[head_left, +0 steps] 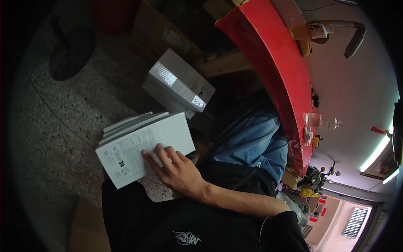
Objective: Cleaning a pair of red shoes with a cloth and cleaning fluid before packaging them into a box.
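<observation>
A stack of several white boxes (pixel 170 134) is tilted in front of my chest, its layered edges fanned out along the far side. My right hand (pixel 176 170) reaches in from the right. Its fingers are spread over the printed face of the top box and the palm laps over the near edge, gripping it. The thumb is mostly hidden. Of my left hand nothing shows; the stack and the black shirt may hide it. Just beyond the stack stands another white box (pixel 182 86) with shiny strips on its side, not touched by my right hand.
A red tabletop (pixel 275 50) curves along the right, with a clear plastic bottle (pixel 329 122) on it. Brown cardboard boxes (pixel 161 31) stand at the far side. A round dark stand base (pixel 73 54) rests on the speckled floor (pixel 58 109). Blue denim (pixel 252 134) lies under the table edge.
</observation>
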Motion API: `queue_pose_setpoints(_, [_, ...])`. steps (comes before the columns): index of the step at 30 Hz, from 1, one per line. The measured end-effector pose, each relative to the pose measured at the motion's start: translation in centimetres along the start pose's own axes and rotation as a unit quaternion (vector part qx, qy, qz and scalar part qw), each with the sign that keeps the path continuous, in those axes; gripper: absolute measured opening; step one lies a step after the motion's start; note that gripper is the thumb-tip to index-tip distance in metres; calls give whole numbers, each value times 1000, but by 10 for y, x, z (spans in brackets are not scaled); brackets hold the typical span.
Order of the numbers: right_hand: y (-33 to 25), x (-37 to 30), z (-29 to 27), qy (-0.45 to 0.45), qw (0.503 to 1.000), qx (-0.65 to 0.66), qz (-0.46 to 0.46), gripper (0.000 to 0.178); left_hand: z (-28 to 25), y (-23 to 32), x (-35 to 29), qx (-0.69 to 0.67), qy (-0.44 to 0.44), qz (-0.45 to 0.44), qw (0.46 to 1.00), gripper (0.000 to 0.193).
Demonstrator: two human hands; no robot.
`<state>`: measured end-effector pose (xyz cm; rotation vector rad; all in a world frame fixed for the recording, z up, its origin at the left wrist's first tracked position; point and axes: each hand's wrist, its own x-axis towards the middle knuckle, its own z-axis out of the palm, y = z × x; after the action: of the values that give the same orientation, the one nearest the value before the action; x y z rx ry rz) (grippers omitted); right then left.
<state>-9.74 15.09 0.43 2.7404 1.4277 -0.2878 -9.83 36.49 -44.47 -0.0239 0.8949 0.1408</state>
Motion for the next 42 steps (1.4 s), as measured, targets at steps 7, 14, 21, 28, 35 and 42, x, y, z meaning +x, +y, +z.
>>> queue_pose_setpoints(7, [51, -23, -1, -26, 983, 32, 177, 80, 57, -5, -8, 2, -49, -32, 998, 65])
queue_pose_setpoints(14, [70, -7, 3, 18, 979, -22, 200, 72, 34, -151, 6, 156, -34, -26, 987, 73])
queue_pose_setpoints(21, [74, -9, 3, 51, 978, 2, 204, 71, -18, -177, -14, 262, -17, 49, 964, 75])
queue_pose_setpoints(28, [97, -19, 9, 107, 973, 43, 200, 64, 49, -156, -125, 266, 98, 78, 956, 80])
queue_pose_setpoints(35, [123, -99, -36, 230, 902, 324, 167, 41, 226, -161, -296, 446, 23, 146, 883, 85])
queue_pose_setpoints(42, [186, -190, -60, 226, 728, 624, 170, 22, 260, -177, -303, 529, 7, 133, 838, 66])
